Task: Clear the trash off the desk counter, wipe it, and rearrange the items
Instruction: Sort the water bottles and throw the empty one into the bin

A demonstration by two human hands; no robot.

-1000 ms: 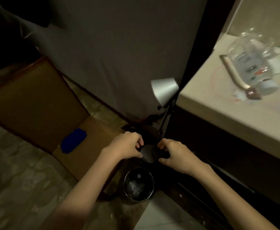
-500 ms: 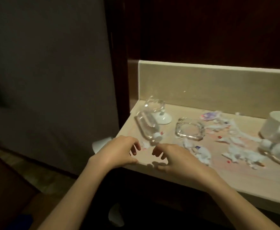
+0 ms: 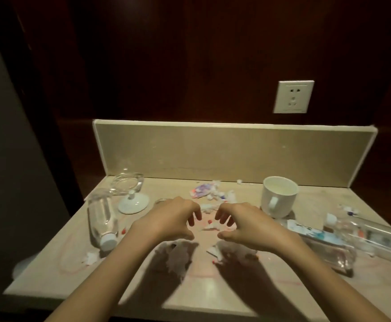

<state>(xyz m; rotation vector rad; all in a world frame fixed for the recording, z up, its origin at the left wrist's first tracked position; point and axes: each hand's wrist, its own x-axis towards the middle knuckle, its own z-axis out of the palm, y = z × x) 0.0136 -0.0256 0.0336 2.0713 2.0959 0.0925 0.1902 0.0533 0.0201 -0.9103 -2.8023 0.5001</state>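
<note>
My left hand [image 3: 171,219] and my right hand [image 3: 243,223] hover side by side over the middle of the beige counter [image 3: 78,270], fingers curled and apart, holding nothing. Torn paper scraps [image 3: 206,194] lie behind them, and more scraps [image 3: 178,256] lie under the wrists. A clear plastic bottle [image 3: 101,219] lies on its side at the left. Two more empty bottles [image 3: 324,242] lie at the right. A white mug [image 3: 278,196] stands upright behind my right hand.
A glass ashtray [image 3: 126,183] sits at the back left corner with a white lid [image 3: 133,203] in front of it. A low beige backsplash [image 3: 213,152] closes the back. A wall socket [image 3: 293,96] is on the dark wood panel above.
The view swung up from the floor bin and lamp to the counter. Both hands rose from below the counter edge to above its middle.
</note>
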